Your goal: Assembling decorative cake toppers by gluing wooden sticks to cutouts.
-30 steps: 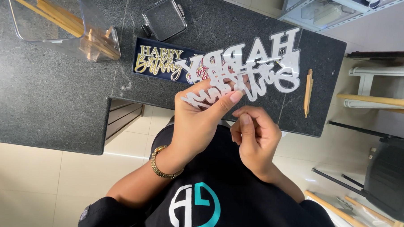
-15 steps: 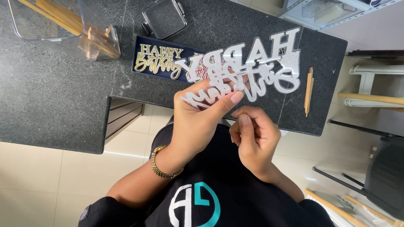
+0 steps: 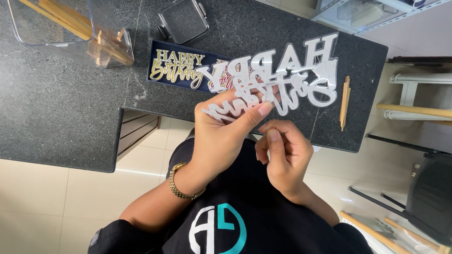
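Observation:
My left hand (image 3: 225,134) grips a white cut-out lettering topper (image 3: 284,75) by its lower edge and holds it above the dark granite counter (image 3: 60,107). My right hand (image 3: 283,152) is just below the topper, fingers curled, thumb up near its bottom edge; whether it pinches anything is hidden. A gold watch is on my left wrist. Behind the topper lies a dark card with gold and red lettering toppers (image 3: 181,68).
A clear plastic box (image 3: 57,27) holds wooden sticks at the back left. A small square clear container (image 3: 183,18) sits beside it. Two short wooden sticks (image 3: 344,103) lie near the counter's right edge. A shelf and chair stand at right.

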